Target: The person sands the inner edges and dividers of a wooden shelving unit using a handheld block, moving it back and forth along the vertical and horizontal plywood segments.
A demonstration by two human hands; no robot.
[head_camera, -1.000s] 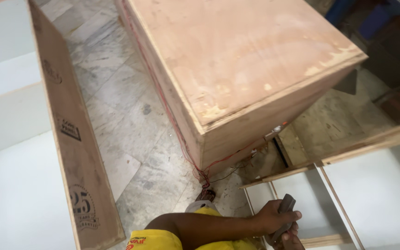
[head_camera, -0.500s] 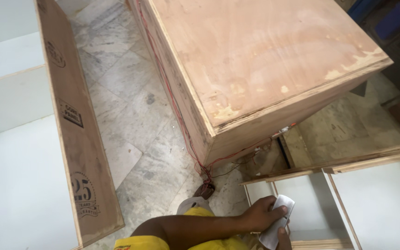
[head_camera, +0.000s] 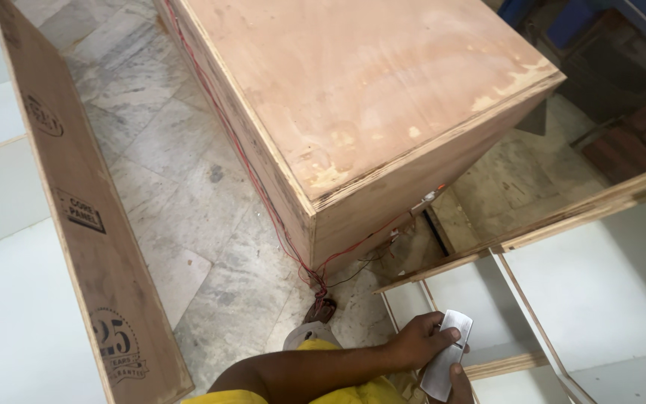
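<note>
L hand (head_camera: pixel 422 340) wraps around a small pale grey block (head_camera: pixel 446 364), low in view, over the white shelf unit (head_camera: pixel 585 299) w/ plywood edging. R hand (head_camera: pixel 459 374) mostly out of frame, just fingertips under the block; can't tell its grip. Big plywood box (head_camera: pixel 360 97) stands on the marble floor (head_camera: pixel 166 194), red wire (head_camera: pixel 263 202) along its base. Plywood panel (head_camera: pixel 76 217) upright at left.

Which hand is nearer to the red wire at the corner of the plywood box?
Left. The left hand grips the pale flat piece right of and below the red wire; the right hand lies farther, under that piece at the bottom edge.
</note>
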